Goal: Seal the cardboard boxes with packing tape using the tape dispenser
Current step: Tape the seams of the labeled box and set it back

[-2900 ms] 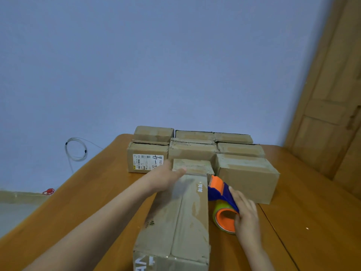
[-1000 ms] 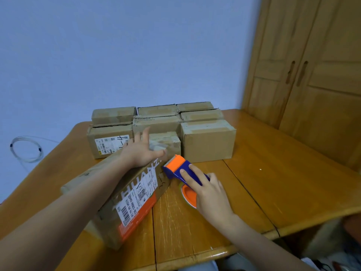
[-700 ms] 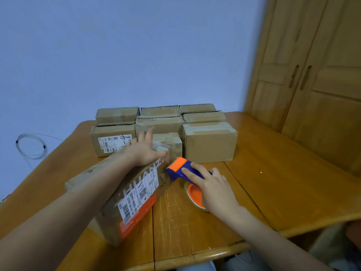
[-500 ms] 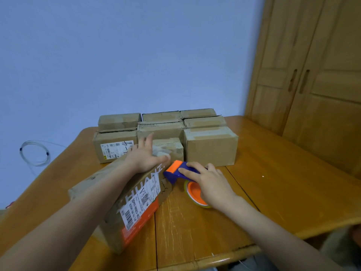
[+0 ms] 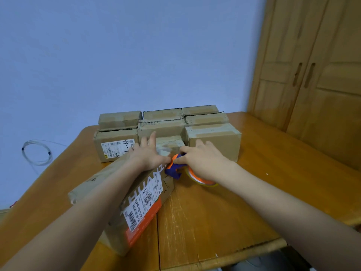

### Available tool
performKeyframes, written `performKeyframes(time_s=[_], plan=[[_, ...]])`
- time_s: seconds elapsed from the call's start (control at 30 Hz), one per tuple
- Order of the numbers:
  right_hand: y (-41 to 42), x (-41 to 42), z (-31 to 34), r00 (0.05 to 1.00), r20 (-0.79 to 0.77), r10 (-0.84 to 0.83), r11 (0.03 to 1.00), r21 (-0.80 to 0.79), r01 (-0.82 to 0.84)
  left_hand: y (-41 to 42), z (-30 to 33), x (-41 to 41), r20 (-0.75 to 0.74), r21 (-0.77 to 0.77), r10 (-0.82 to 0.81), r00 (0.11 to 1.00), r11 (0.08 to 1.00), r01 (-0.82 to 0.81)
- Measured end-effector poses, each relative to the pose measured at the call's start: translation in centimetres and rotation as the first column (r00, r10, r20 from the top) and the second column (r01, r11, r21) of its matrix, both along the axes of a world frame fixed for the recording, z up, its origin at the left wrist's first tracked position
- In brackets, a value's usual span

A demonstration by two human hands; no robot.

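Right hand covers most of orange-and-blue plastic tape dispenser; long brown cardboard box label print unreadable.

Brown long box, orange band, white barcode label; blue-orange tape dispenser; pale blue wall

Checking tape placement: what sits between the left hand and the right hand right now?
In the head view, only the orange nose of the tape dispenser, pressed at the far end of the long box. The left hand rests on that box; the right hand grips the dispenser.
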State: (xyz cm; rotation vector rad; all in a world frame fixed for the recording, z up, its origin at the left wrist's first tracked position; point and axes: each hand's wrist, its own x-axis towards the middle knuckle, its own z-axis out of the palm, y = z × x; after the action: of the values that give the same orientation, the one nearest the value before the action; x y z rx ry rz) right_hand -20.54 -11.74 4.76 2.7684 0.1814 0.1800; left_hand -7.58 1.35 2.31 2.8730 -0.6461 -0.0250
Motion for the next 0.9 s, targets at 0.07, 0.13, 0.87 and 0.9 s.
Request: performKeyframes(time_s=[0.07, 0.13, 0.87, 0.9], plan=[[1.0, 0.6, 0.3, 1.000, -0.024, 0.002, 0.993, -0.116, -0.005, 0.1, 0.0, -0.1, -0.004, -0.004, -0.001, 1.000, 1.000, 0.001], [1.8, 1.2, -0.1, 0.998, -0.058, 0.000, 0.984, -0.176, -0.010, 0.2, 0.1, -0.1, -0.008, -0.008, -0.002, 1.000, 1.000, 0.002], [-12.3, 0.1, -10.6, 0.912, -0.389, -0.132, 0.359, 0.838, 0.410, 3.9, 1.5, -1.9, -0.165, -0.035, -0.532, 0.831, 0.845, 0.534], [-12.5, 0.4, -10.8, 0.906, -0.394, -0.156, 0.384, 0.820, 0.423, 4.1, 1.6, -2.0, -0.185, -0.054, -0.560, 0.807, 0.826, 0.561]])
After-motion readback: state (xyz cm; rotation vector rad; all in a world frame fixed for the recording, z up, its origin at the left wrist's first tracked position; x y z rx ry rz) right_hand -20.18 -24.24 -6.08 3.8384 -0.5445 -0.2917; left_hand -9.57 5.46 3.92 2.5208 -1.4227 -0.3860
